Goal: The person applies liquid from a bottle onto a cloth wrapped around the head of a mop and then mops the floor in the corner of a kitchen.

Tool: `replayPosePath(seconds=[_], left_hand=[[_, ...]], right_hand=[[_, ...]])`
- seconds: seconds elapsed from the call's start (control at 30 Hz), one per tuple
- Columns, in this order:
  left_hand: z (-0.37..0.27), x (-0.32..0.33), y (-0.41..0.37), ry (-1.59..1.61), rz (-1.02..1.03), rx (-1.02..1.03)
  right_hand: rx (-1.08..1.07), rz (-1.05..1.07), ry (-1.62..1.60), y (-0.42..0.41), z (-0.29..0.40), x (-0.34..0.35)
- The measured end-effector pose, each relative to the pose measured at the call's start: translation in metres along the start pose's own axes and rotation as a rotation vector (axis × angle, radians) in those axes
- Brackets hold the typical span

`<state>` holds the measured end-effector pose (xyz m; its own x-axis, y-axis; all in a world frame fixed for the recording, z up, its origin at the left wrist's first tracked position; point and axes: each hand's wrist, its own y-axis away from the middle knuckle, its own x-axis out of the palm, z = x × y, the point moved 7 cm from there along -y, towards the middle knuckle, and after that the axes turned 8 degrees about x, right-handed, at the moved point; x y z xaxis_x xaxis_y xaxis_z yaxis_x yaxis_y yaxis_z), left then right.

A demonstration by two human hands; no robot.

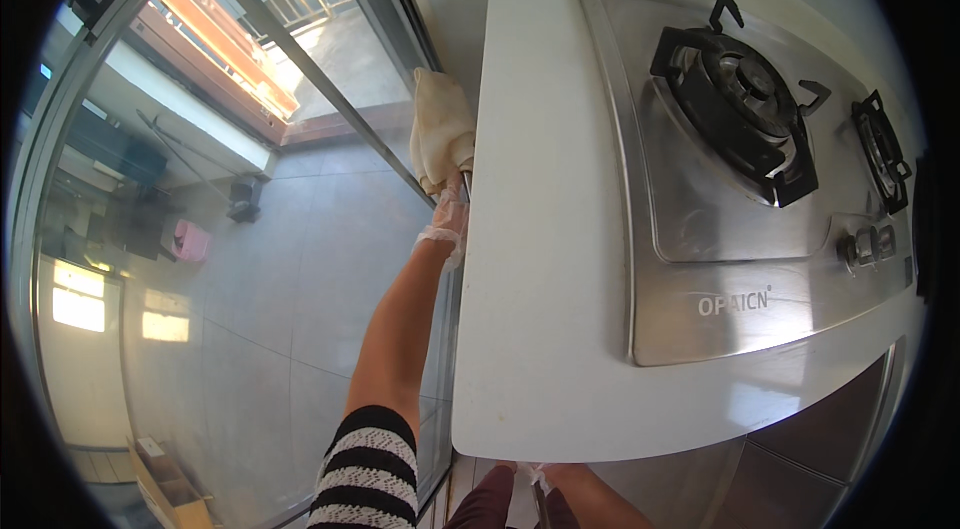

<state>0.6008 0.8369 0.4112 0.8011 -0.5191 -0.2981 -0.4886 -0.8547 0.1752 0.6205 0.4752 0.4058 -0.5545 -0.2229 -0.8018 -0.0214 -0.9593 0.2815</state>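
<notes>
My left hand, in a clear plastic glove, reaches forward into the narrow gap between the white countertop and the glass door panel. It grips the lower end of a bunched beige cloth. A short piece of metal rod shows beside the fingers and the cloth. My right forearm enters at the bottom, below the counter's front edge. Clear plastic of a glove shows at its end, near a thin dark bar. The counter hides most of my right hand, so its grip cannot be made out.
A stainless-steel gas hob with black pan supports is set in the counter. Metal door framing runs close along my left. Through the glass are a pink bin, a long-handled dustpan and a cardboard box.
</notes>
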Motion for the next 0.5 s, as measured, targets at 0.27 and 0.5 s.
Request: replayPosePath(seconds=[0.27, 0.5], left_hand=[[-0.008, -0.009, 0.025, -0.002, -0.114, 0.267], [-0.117, -0.019, 0.085, -0.157, -0.187, 0.224]], right_hand=[[0.044, 0.143, -0.111, 0.032, -0.009, 0.030], [-0.026, 0.184, -0.089, 0.072, -0.008, 0.017]])
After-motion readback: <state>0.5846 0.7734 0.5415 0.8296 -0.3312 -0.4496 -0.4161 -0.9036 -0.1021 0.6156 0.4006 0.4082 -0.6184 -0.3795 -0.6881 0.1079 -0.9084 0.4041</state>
